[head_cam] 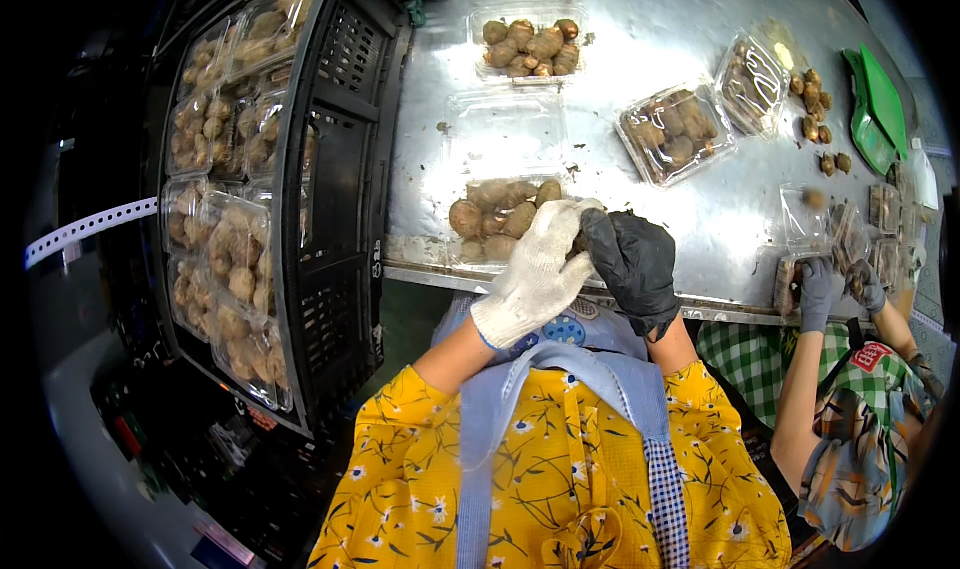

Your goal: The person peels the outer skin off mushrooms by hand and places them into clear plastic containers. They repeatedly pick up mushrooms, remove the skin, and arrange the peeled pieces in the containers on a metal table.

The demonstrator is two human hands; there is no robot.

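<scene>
My left hand (534, 269), in a white knitted glove, and my right hand (631, 265), in a black glove, meet at the front edge of the metal table. Between their fingers is a brown taro corm (576, 245), mostly hidden by the gloves. Just left of them lies an open clear plastic clamshell box (504, 137), its lid folded back away from me. Several taro corms (517, 220) fill its base, and my left hand covers the right front part of it.
A second open box of taro corms (532, 47) sits farther back. Two closed boxes (679, 130) (752, 85) rest to the right, near loose corms (811, 96) and a green scoop (877, 111). On the left stands a black crate (341, 216) of packed boxes. A co-worker's gloved hands (817, 295) work at right.
</scene>
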